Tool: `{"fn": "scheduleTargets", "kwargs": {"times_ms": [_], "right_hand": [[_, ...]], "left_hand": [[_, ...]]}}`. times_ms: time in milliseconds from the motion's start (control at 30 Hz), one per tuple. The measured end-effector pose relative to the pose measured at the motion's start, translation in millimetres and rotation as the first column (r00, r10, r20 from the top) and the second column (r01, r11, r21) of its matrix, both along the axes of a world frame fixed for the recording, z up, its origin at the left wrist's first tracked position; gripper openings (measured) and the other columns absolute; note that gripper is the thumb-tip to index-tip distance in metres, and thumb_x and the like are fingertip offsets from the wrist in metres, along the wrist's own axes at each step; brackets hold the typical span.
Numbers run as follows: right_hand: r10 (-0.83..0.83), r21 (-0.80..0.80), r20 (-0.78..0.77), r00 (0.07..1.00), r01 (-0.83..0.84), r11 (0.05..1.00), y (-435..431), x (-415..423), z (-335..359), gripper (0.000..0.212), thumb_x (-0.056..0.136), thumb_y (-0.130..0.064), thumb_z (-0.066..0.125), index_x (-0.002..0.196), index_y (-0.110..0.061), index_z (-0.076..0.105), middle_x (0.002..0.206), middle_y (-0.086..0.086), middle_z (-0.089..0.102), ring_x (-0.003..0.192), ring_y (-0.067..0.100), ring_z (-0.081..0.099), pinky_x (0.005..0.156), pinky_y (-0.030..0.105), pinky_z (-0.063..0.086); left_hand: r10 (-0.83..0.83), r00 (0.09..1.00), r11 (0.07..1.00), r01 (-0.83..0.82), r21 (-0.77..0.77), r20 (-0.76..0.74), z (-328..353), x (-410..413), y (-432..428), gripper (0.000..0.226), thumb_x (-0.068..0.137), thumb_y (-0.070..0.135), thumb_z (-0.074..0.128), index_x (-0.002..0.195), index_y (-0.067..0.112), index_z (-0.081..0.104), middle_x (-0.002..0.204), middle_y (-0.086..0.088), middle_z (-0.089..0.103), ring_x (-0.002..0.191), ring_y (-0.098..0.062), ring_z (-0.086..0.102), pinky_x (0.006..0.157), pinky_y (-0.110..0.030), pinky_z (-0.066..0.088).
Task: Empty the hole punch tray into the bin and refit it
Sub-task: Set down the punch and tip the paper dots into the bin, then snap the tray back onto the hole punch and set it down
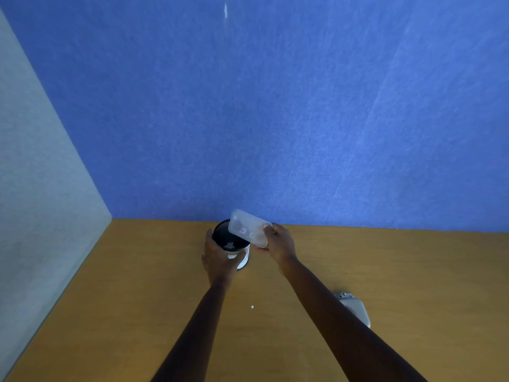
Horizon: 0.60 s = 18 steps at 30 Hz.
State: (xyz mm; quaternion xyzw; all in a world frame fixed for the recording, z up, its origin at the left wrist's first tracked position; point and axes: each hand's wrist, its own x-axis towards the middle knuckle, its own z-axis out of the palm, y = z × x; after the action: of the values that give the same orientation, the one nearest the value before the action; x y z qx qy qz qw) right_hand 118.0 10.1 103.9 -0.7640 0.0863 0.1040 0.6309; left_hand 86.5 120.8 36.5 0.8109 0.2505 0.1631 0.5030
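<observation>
A small round black bin [225,238] stands on the wooden desk near the blue back wall, with white paper bits lying inside it. My left hand [219,259] wraps around the bin's near side. My right hand [279,242] grips one end of the clear plastic hole punch tray [246,228], which is tilted over the bin's open top. The grey hole punch [355,308] lies on the desk to the right, partly hidden behind my right forearm.
One white paper dot [252,307] lies on the wooden desk [137,285] between my arms. A blue partition [275,119] closes the back and a grey panel [41,188] closes the left side.
</observation>
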Motion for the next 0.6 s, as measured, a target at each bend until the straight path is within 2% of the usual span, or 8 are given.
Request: {"fn": "scheduleTargets", "kwargs": {"times_ms": [67, 133, 200, 300, 367, 433, 500, 600], "right_hand": [[-0.1, 0.128, -0.069, 0.993, 0.108, 0.986, -7, -2, -5, 0.033, 0.094, -0.01, 0.04, 0.119, 0.007, 0.053, 0.125, 0.027, 0.053, 0.111, 0.04, 0.056, 0.09, 0.054, 0.053], [-0.174, 0.155, -0.104, 0.979, 0.189, 0.97, -17, -6, -12, 0.033, 0.093, -0.008, 0.038, 0.118, 0.009, 0.052, 0.12, 0.027, 0.053, 0.109, 0.04, 0.056, 0.09, 0.054, 0.053], [-0.231, 0.144, -0.135, 0.964, 0.249, 0.958, -28, -15, -22, 0.029, 0.093, -0.008, 0.038, 0.113, 0.007, 0.053, 0.108, 0.021, 0.055, 0.101, 0.035, 0.058, 0.082, 0.044, 0.056], [-0.268, 0.077, -0.181, 0.946, 0.285, 0.955, -45, -29, -41, 0.021, 0.09, -0.006, 0.038, 0.083, -0.001, 0.057, 0.071, 0.011, 0.05, 0.059, 0.018, 0.046, 0.048, 0.023, 0.041], [-0.258, 0.025, -0.202, 0.945, 0.268, 0.963, -56, -38, -56, 0.03, 0.088, -0.002, 0.037, 0.062, -0.006, 0.051, 0.058, 0.008, 0.041, 0.049, 0.016, 0.035, 0.042, 0.023, 0.029], [-0.252, 0.004, -0.221, 0.942, 0.259, 0.966, -64, -47, -69, 0.035, 0.087, 0.001, 0.036, 0.056, -0.008, 0.048, 0.054, 0.007, 0.038, 0.048, 0.016, 0.034, 0.041, 0.021, 0.029], [-0.262, -0.01, -0.235, 0.936, 0.267, 0.964, -71, -55, -79, 0.031, 0.09, 0.0, 0.037, 0.064, -0.002, 0.054, 0.058, 0.007, 0.043, 0.052, 0.016, 0.04, 0.041, 0.02, 0.035], [-0.285, -0.01, -0.268, 0.92, 0.293, 0.956, -75, -64, -93, 0.022, 0.092, -0.001, 0.04, 0.098, 0.011, 0.057, 0.079, 0.015, 0.052, 0.066, 0.022, 0.051, 0.051, 0.025, 0.042]], "left_hand": [[0.002, 1.0, 1.0, -0.002, 0.002, -0.002, 0, 0, 0, 0.102, 0.065, 0.017, 0.082, 0.144, 0.0, 0.02, 0.146, -0.016, 0.039, 0.135, -0.032, 0.038, 0.113, -0.049, 0.028], [0.002, 1.0, 1.0, -0.002, 0.002, -0.009, 0, -1, 0, 0.102, 0.066, 0.017, 0.081, 0.144, 0.001, 0.019, 0.147, -0.016, 0.039, 0.135, -0.032, 0.037, 0.113, -0.05, 0.028], [-0.003, 1.0, 1.0, 0.003, 0.002, -0.011, 1, 0, 0, 0.101, 0.066, 0.017, 0.081, 0.145, 0.001, 0.019, 0.147, -0.016, 0.038, 0.136, -0.032, 0.036, 0.113, -0.051, 0.027], [-0.002, 1.0, 1.0, 0.002, -0.002, -0.009, 1, 1, -1, 0.101, 0.066, 0.015, 0.081, 0.144, 0.0, 0.019, 0.146, -0.017, 0.039, 0.135, -0.034, 0.036, 0.112, -0.052, 0.027], [-0.004, 1.0, 1.0, 0.004, 0.002, -0.011, 0, 1, -1, 0.1, 0.066, 0.014, 0.081, 0.144, 0.001, 0.02, 0.145, -0.018, 0.04, 0.134, -0.034, 0.037, 0.112, -0.051, 0.028], [-0.003, 1.0, 1.0, 0.003, 0.002, -0.01, 0, 1, 0, 0.1, 0.066, 0.014, 0.081, 0.144, 0.001, 0.02, 0.145, -0.017, 0.04, 0.134, -0.033, 0.038, 0.112, -0.052, 0.028], [-0.003, 1.0, 1.0, 0.003, 0.004, -0.009, 0, 2, 0, 0.1, 0.066, 0.013, 0.081, 0.144, 0.001, 0.021, 0.144, -0.018, 0.041, 0.134, -0.034, 0.038, 0.112, -0.052, 0.029], [-0.002, 1.0, 1.0, 0.002, -0.005, -0.002, 0, 2, -2, 0.098, 0.066, 0.012, 0.081, 0.143, 0.0, 0.022, 0.143, -0.019, 0.042, 0.133, -0.034, 0.039, 0.111, -0.052, 0.03]]}}
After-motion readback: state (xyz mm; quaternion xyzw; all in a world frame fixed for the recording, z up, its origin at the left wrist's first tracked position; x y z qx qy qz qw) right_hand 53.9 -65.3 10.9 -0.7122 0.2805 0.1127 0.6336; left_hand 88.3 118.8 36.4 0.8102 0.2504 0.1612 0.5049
